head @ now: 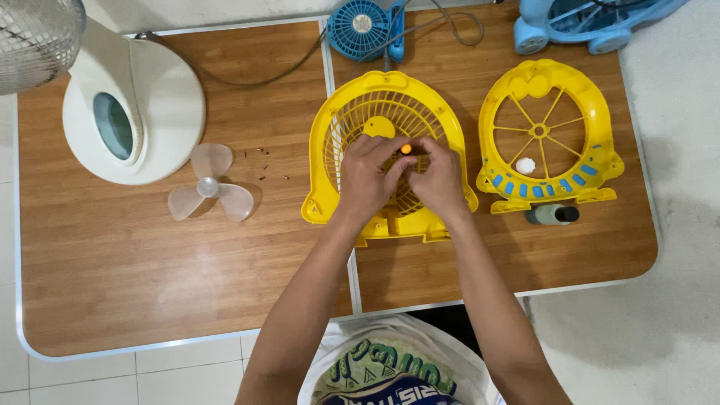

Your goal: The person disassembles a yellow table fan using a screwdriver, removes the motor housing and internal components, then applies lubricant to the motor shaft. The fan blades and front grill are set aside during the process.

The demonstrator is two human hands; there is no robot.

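Note:
A yellow fan housing (352,120) with a grille lies flat at the middle of the wooden table (150,270). Both my hands rest on its centre. My left hand (365,178) and my right hand (436,176) meet fingertip to fingertip around a small orange-tipped tool or part (406,148). What exactly each finger grips is hidden. A second yellow fan cover (544,135) with spokes and blue buttons lies to the right, apart from my hands.
A clear three-blade propeller (209,190) and several tiny screws (264,165) lie left of the housing. A white fan base (142,105) stands far left. A small blue fan (364,26) with cable, a blue housing (585,22) and a small dark-capped bottle (551,214) are nearby.

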